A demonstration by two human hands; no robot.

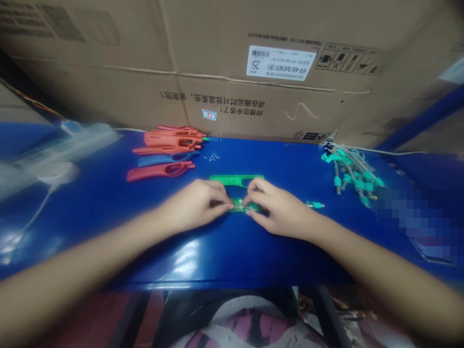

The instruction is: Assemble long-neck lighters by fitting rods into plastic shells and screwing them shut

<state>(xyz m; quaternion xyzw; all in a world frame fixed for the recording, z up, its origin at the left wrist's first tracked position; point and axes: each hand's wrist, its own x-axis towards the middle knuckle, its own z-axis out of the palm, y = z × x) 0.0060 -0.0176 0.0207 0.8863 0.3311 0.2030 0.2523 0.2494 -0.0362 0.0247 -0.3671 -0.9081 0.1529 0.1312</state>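
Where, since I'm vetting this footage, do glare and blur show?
Head view: pale glare on the blue table near its front edge; head view: white round object at left smeared, green piece in hand too soft for fine detail; head view: blocky pixelation at right.

Two green casings point(226, 181), one blue casing point(154, 159) and at least four red-orange casings point(154, 172) occupy the counter point(166, 256); at least five teal-fitted tubes point(358, 185) crowd its back edge.
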